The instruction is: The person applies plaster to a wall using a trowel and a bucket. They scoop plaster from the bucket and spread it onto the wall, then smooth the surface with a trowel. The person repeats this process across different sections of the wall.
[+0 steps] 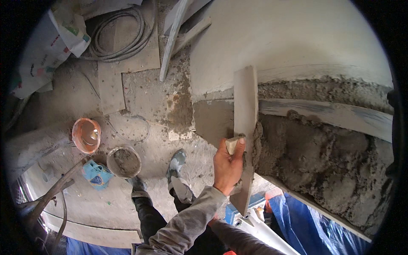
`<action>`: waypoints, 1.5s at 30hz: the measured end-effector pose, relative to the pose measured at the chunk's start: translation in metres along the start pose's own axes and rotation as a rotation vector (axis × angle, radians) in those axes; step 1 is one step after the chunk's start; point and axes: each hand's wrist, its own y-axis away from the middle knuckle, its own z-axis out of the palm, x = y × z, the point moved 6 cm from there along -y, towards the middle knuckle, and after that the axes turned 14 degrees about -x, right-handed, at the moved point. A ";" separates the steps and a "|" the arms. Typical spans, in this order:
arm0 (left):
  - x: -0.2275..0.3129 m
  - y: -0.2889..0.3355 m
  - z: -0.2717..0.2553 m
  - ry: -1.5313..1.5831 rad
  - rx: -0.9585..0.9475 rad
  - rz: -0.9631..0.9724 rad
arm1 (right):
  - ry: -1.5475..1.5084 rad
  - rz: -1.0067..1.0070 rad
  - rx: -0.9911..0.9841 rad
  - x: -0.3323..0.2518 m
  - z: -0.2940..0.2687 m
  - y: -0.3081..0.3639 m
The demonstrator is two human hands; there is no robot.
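Left hand [229, 170]: fingers closed round the pale handle [231, 145] of a long float [245, 102] — it runs approx 12 to 5 o'clock from that hand, w/ mortar clumps [257, 138] along its right edge. Right hand [213, 219] mostly hidden behind the left forearm [187, 214]; can't tell if its fingers grip anything. Clock from left hand: smooth grey patch [212, 117] at 11, looks done; rough mortar [323, 165] at 3, lumpy — prob. the bulk of what's left. Pale strip [335, 112] at 2. Mortar bucket [136, 157] & orange pail [76, 138] approx 9. By area, prob. under 1/2 finished.
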 end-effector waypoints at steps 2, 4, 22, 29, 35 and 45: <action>0.010 0.009 0.014 0.027 -0.008 0.032 | -0.014 0.006 0.011 0.009 -0.003 0.000; 0.022 0.019 0.024 0.022 -0.023 0.058 | -0.026 0.021 0.032 0.021 -0.009 0.005; 0.139 0.199 -0.178 0.250 0.277 0.027 | 0.171 0.050 0.220 0.057 -0.038 0.072; 0.074 0.237 -0.376 -0.239 0.733 0.347 | 0.160 0.137 0.143 0.056 -0.002 0.042; -0.092 0.170 -0.536 -1.082 0.907 0.435 | 0.148 0.080 0.131 0.098 0.034 -0.014; -0.239 0.133 -0.568 -1.411 0.818 0.212 | 0.130 0.103 0.247 0.115 0.004 -0.002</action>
